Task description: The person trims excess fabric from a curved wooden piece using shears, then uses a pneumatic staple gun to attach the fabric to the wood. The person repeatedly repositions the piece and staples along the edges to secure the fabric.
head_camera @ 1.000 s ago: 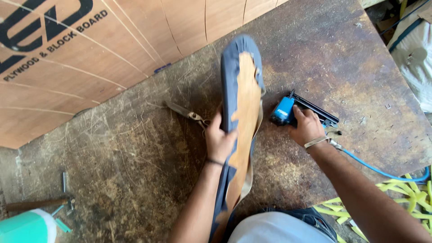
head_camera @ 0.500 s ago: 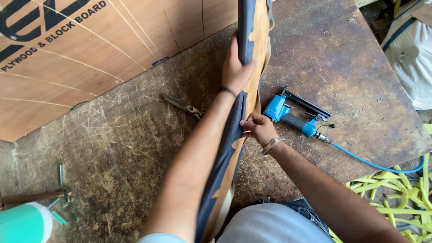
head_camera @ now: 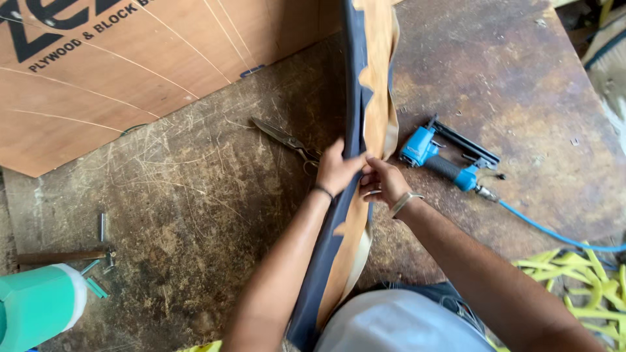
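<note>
I have both hands on the long upholstered panel (head_camera: pixel 365 85), which stands on its edge and runs from my lap up and away across the counter (head_camera: pixel 195 215). My left hand (head_camera: pixel 336 171) is clamped on the panel's dark blue side, fingers wrapped over the edge. My right hand (head_camera: pixel 385 181) is closed in a pinch on the tan lining and blue cover at the same spot, so the two hands sit just beside each other, touching the panel from either side at about its middle.

I judge the step in hand to be pulling the cover tight over the edge and holding it in place. The loose tan flap hangs wavy along the edge, so the fabric is not yet fastened here.

The next move, as I read it, calls for one hand to keep the tension while the other frees itself for a tool. The blue staple gun (head_camera: pixel 443 160) lies on the counter just to the right of my right hand, its blue hose (head_camera: pixel 554 233) trailing off to the right. The scissors (head_camera: pixel 283 138) lie near my left hand, partly hidden behind the panel
</note>
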